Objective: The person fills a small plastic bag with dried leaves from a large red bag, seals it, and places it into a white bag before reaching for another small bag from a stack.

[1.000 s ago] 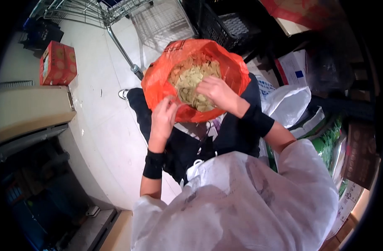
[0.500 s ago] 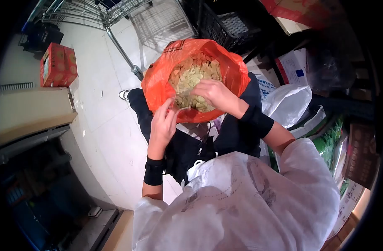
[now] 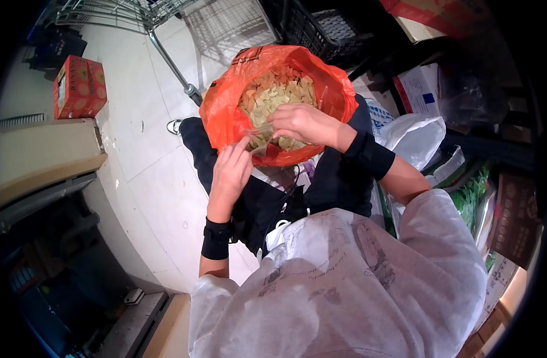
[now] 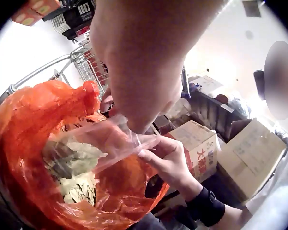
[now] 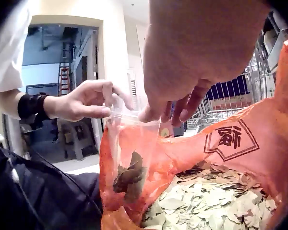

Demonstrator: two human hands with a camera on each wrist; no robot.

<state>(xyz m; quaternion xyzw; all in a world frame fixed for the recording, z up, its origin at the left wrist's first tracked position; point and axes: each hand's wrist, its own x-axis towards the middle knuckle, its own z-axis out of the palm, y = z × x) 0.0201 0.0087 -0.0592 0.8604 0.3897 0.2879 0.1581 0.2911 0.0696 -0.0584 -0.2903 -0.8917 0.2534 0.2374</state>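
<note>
A small clear plastic bag (image 5: 122,148) with several dried leaves (image 5: 130,176) inside hangs upright between my hands. My left hand (image 3: 231,170) pinches one side of its top edge between thumb and fingers. At the other side of that edge, my right hand (image 3: 306,126) grips with thumb and fingertips, as the left wrist view shows. Beneath them a large orange plastic bag (image 3: 223,110) gapes on my lap, between the knees. Its inside holds a heap of pale, dry, flat leaves (image 3: 279,89), partly covered by the right hand in the head view.
A metal shopping cart (image 3: 112,15) and a black crate (image 3: 309,36) stand ahead. On the left is a red carton (image 3: 80,88). White plastic bags (image 3: 414,140) and a brown box (image 3: 515,215) crowd my right side. Cardboard boxes (image 4: 252,153) show in the left wrist view.
My right hand has come out of the leaf heap and shifted left to the clear bag's edge. The left hand has stayed near the orange bag's rim, holding the clear bag.
</note>
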